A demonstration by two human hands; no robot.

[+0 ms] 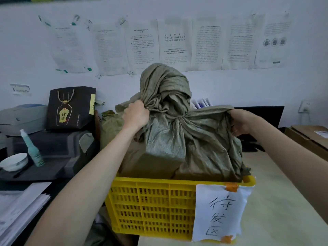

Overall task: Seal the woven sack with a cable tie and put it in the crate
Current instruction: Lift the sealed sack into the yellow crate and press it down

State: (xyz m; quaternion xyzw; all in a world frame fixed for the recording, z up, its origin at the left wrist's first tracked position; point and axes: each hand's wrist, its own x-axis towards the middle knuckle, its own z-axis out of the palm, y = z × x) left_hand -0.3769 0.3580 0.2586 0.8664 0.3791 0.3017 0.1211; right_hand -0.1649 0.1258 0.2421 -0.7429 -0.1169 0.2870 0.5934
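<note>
Head view, frame centre: olive-green woven sack [179, 139], bulky, its lower part sitting down inside the yellow crate [150, 206], most of its body standing above the rim. Neck gathered into a tight waist around the middle, loose mouth flopping up and over toward 12 o'clock. Whether a cable tie sits on that waist cannot be told; folds hide it.

Crate: slotted plastic, on a pale table [276, 201], occupying 6 o'clock. White paper label [219, 212] with handwritten characters stuck to its front at 5 o'clock, orange tape at top and bottom corners.

Left hand [135, 115], at 10 o'clock of the sack: fingers curled in, pinching a bunch of fabric just below the flopped mouth.
Right hand [241, 122], at 3 o'clock of the sack: closed on the sack's stretched upper corner, fingers mostly hidden behind the cloth.

Surroundings, by size: row of printed sheets [174, 43] on the wall at 12 o'clock; dark gift bag [71, 107] with a bottle picture at 9 o'clock; stacked papers [21, 208] at 8 o'clock; white bowl [14, 161] and, just beside it, a teal spray bottle [32, 150], tilted.
</note>
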